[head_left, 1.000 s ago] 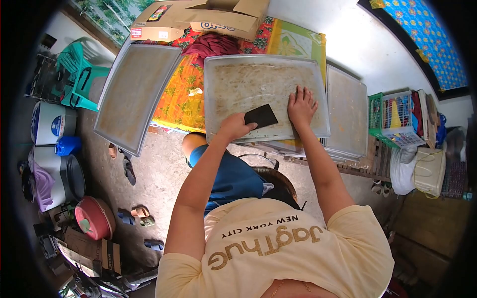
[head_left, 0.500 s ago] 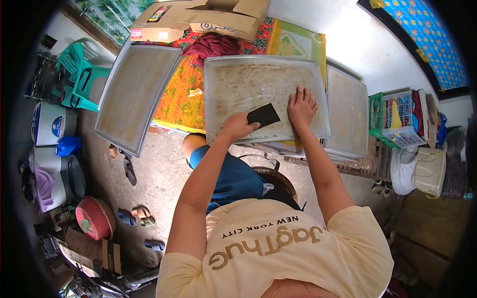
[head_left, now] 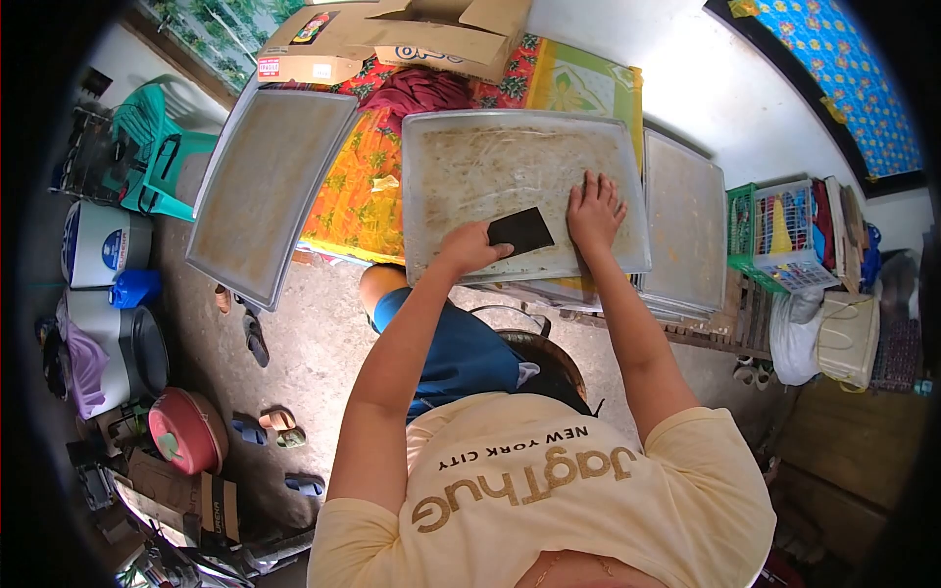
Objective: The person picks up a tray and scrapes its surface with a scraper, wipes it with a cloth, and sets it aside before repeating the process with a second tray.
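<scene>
The left hand (head_left: 469,247) pinches near the tray's (head_left: 480,167) front edge; the right hand (head_left: 596,211) lies flat toward its right edge, arms outstretched.

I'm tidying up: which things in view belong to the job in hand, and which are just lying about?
In use:
black sheet in left hand
tray under right hand
probably other trays

Apparently lying about:
cardboard box
maroon cloth
red basin
slippers
</scene>
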Action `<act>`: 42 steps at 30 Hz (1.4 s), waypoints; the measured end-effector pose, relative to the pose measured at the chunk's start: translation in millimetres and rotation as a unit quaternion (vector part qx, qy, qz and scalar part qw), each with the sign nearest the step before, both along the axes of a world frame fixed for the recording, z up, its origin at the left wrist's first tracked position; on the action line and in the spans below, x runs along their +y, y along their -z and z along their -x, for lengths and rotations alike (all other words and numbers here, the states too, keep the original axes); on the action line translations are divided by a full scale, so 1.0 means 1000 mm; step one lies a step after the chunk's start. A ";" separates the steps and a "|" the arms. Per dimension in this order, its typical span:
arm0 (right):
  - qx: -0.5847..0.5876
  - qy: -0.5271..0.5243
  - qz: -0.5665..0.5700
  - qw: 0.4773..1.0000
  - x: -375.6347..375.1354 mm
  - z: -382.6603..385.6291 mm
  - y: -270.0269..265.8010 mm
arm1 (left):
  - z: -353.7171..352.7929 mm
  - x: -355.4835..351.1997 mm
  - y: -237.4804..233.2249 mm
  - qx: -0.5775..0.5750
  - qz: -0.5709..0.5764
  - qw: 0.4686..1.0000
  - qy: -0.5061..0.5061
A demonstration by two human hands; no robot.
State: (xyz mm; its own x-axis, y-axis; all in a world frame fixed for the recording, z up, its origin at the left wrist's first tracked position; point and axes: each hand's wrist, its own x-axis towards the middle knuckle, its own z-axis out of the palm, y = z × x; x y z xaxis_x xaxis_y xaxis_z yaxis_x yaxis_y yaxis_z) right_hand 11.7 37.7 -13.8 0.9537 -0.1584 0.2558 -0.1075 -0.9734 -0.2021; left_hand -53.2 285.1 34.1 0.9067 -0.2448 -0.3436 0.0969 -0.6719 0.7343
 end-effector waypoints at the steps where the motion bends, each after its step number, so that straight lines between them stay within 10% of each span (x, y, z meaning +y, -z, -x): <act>1: 0.001 0.000 -0.001 1.000 0.000 0.000 0.000 | 0.000 0.000 -0.002 0.000 -0.003 1.000 0.005; 42: 0.006 0.000 0.002 1.000 0.001 -0.001 0.001 | -0.002 0.004 0.007 0.003 0.050 0.999 0.006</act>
